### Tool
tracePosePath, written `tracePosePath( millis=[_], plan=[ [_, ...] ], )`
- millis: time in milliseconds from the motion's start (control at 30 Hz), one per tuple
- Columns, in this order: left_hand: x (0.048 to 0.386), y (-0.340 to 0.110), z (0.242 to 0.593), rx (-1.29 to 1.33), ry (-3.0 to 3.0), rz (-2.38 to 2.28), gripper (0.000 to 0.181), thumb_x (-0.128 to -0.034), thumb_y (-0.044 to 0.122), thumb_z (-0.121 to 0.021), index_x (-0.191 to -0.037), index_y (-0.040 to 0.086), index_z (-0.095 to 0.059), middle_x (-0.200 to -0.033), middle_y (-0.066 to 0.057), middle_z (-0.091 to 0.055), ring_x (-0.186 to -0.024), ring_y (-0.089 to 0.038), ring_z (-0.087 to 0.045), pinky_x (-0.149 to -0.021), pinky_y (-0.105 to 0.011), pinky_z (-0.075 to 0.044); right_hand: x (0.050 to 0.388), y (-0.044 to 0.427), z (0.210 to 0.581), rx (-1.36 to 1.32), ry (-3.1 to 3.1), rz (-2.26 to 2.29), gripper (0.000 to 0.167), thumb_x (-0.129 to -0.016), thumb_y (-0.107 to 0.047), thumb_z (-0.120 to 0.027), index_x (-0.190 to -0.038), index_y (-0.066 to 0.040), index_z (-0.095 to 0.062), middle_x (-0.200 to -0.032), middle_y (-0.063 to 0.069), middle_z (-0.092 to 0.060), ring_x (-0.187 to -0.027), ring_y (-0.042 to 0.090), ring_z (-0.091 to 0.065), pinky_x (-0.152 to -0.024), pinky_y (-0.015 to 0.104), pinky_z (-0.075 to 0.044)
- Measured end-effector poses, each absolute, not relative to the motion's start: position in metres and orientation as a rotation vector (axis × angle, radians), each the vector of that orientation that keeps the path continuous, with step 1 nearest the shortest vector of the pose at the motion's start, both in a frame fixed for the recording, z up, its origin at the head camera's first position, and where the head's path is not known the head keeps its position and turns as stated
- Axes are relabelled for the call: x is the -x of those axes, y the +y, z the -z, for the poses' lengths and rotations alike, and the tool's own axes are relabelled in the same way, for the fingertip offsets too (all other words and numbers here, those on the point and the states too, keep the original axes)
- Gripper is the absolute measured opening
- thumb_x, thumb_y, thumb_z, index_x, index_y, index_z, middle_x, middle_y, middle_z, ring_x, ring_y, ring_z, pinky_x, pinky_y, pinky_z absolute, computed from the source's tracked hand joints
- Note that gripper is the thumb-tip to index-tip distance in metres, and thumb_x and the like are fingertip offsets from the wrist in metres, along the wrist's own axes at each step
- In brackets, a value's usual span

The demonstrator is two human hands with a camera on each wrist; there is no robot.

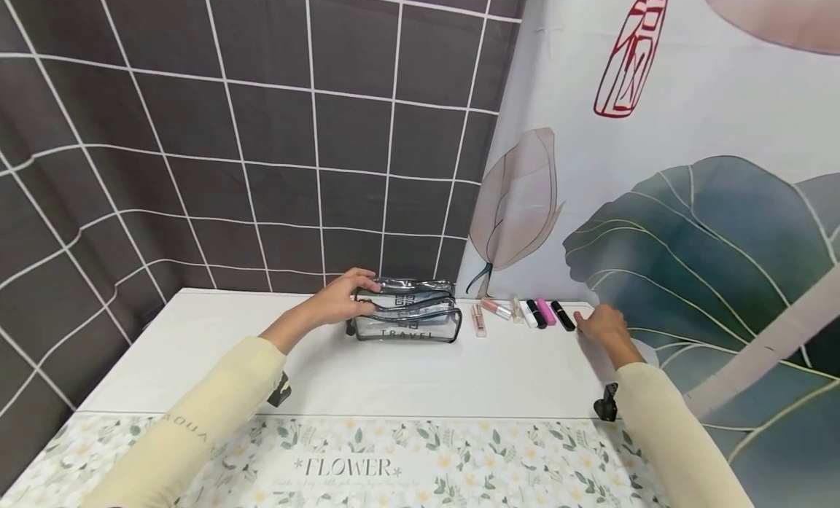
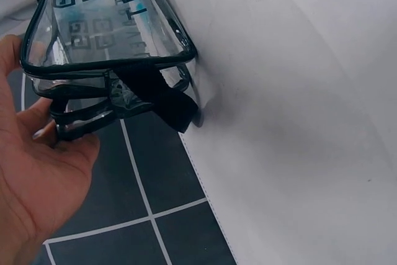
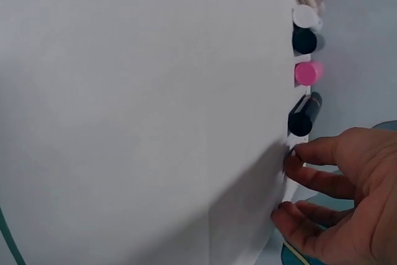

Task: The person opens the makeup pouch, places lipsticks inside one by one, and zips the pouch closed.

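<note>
My left hand (image 1: 343,298) (image 2: 43,172) grips the left end of a clear, black-edged travel bag (image 1: 407,326) (image 2: 111,35), its thumb and fingers around the edge. The bag lies at the back of the white table, lettering facing front. My right hand (image 1: 607,329) (image 3: 353,197) is at the table's back right, fingers loosely bent, with nothing visible in them. Just left of it in the head view lies a black tube (image 1: 562,315) (image 3: 304,116), beside a pink tube (image 1: 546,311) (image 3: 308,73); the hand does not appear to touch them.
Between the bag and the pink tube lie a black-and-white tube pair (image 1: 537,313), a small clear item (image 1: 518,310), a pinkish tube (image 1: 496,308) and a pale pink tube (image 1: 479,321). A flowered mat (image 1: 367,450) covers the front; curtains hang behind and right.
</note>
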State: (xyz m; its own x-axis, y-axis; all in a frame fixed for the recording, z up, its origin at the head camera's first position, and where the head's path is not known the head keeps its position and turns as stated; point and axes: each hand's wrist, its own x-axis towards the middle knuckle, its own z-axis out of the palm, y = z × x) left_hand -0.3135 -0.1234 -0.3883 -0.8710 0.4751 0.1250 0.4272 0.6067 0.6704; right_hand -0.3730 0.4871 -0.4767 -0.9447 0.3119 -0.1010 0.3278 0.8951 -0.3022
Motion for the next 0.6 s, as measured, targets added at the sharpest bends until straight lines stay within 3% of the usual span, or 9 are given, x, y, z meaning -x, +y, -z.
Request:
tracePosePath(
  millis=[267, 467, 600],
  plan=[
    [0.315, -0.126, 0.388, -0.812, 2.772, -1.079, 0.052, -0.0955, 0.020, -0.069, -0.141, -0.005, -0.071, -0.172, -0.030, -0.046, -0.160, -0.056, -0.045, -0.131, -0.071, -0.040, 0.377, 0.482, 0.464, -0.524, 3.075, 0.550, 0.063, -0.112, -0.043, -0.059, -0.108, 0.017, -0.077, -0.139, 0.047, -0.051, -0.132, 0.060, -0.050, -0.107, 0.073, -0.052],
    [0.314, -0.125, 0.387, -0.807, 2.764, -1.077, 0.054, -0.0940, 0.020, -0.069, -0.141, -0.006, -0.070, -0.172, -0.030, -0.046, -0.160, -0.056, -0.045, -0.133, -0.070, -0.038, 0.386, 0.484, 0.462, -0.367, 3.214, 0.601, 0.055, -0.108, -0.046, -0.066, -0.099, 0.004, -0.086, -0.126, 0.038, -0.068, -0.132, 0.056, -0.050, -0.106, 0.072, -0.052],
    [0.313, -0.126, 0.387, -0.808, 2.749, -1.086, 0.056, -0.0936, 0.022, -0.071, -0.142, -0.007, -0.069, -0.173, -0.031, -0.044, -0.161, -0.057, -0.043, -0.134, -0.070, -0.037, 0.394, 0.470, 0.462, -0.213, 3.284, 0.638, 0.039, -0.103, -0.035, -0.070, -0.096, 0.000, -0.086, -0.114, 0.031, -0.073, -0.127, 0.052, -0.053, -0.107, 0.067, -0.052]
  ],
)
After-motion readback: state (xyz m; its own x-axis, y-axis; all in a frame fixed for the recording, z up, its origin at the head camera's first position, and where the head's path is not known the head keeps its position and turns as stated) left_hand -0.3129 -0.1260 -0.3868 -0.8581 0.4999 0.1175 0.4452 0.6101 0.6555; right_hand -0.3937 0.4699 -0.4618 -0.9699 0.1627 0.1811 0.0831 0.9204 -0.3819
